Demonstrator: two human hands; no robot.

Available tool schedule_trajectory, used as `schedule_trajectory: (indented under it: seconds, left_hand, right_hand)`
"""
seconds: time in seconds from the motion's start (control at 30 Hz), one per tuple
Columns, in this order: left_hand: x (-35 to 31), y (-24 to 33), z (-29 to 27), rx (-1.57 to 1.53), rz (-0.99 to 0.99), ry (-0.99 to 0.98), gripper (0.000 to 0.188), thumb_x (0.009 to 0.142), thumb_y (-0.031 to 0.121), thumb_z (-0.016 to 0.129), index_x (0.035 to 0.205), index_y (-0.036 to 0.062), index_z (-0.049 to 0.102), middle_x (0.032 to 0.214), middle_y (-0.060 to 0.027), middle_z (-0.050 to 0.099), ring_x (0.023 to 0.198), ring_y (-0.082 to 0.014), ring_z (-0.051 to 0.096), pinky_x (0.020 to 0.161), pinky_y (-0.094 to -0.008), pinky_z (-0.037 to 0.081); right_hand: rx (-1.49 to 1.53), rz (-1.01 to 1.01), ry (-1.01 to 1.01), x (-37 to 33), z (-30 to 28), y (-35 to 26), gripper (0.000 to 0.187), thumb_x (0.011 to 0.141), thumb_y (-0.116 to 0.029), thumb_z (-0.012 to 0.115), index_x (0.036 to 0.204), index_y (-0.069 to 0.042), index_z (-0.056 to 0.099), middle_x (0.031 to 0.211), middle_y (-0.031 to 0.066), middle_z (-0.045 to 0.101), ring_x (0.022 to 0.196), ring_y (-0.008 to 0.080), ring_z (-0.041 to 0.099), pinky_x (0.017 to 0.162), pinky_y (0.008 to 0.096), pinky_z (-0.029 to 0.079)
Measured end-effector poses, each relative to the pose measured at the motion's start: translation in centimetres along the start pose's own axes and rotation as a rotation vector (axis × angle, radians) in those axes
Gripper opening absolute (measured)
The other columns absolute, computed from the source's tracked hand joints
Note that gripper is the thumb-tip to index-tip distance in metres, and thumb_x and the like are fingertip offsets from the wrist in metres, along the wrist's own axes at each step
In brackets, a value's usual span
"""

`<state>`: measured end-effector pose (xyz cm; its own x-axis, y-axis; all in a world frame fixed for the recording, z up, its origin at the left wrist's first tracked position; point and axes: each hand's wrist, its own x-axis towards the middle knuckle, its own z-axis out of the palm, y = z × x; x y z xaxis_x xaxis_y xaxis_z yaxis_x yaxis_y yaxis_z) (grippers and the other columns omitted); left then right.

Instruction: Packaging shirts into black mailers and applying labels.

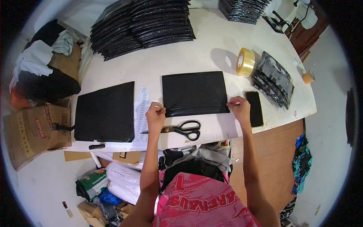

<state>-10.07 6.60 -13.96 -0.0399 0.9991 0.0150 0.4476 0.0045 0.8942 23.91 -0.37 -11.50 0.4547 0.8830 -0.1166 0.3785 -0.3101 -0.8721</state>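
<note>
A flat black plastic mailing bag (194, 89) lies in front of me on the white table, a crease running along its near edge. My left hand (155, 117) is closed at its near left corner, fingertips pinched together. At the near right corner my right hand (240, 109) pinches in the same way. Something small and pale shows at the fingertips of each hand; I cannot make out what. Black-handled scissors (185, 130) lie just below the bag, blades toward my left wrist. Beside my right hand rests a dark phone (254, 108).
A larger black sheet (104, 112) lies left, over printed paper (142, 104). Stacks of black bags (141, 28) fill the far side. A tape roll (245, 61) and a clear-wrapped black bundle (273, 80) sit right. A cardboard box (38, 130) stands beyond the left edge.
</note>
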Motion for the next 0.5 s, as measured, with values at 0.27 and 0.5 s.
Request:
schedule_trajectory:
  seconds: [0.27, 0.5]
  left_hand:
    - [-0.2, 1.0, 0.4, 0.144, 0.163, 0.034, 0.013, 0.082, -0.002, 0.068, 0.092, -0.0003, 0.060, 0.065, -0.0136, 0.065, 0.054, -0.0178, 0.061, 0.053, -0.0300, 0.046]
    - [-4.4, 5.1, 2.6, 0.434, 0.526, 0.081, 0.030, 0.084, 0.015, 0.067, 0.112, 0.0032, 0.064, 0.128, -0.0191, 0.054, 0.118, -0.0374, 0.050, 0.098, -0.0477, 0.040]
  right_hand:
    - [-0.521, -0.807, -0.050, -4.9, 7.2, -4.9, 0.046, 0.087, -0.026, 0.066, 0.127, -0.006, 0.057, 0.143, 0.0186, 0.042, 0.135, 0.0378, 0.035, 0.112, 0.0514, 0.024]
    - [-0.658, -0.728, -0.161, -6.0, 7.9, -3.6, 0.061, 0.094, -0.044, 0.049, 0.142, -0.007, 0.041, 0.152, 0.0186, 0.029, 0.141, 0.0384, 0.023, 0.115, 0.0545, 0.013]
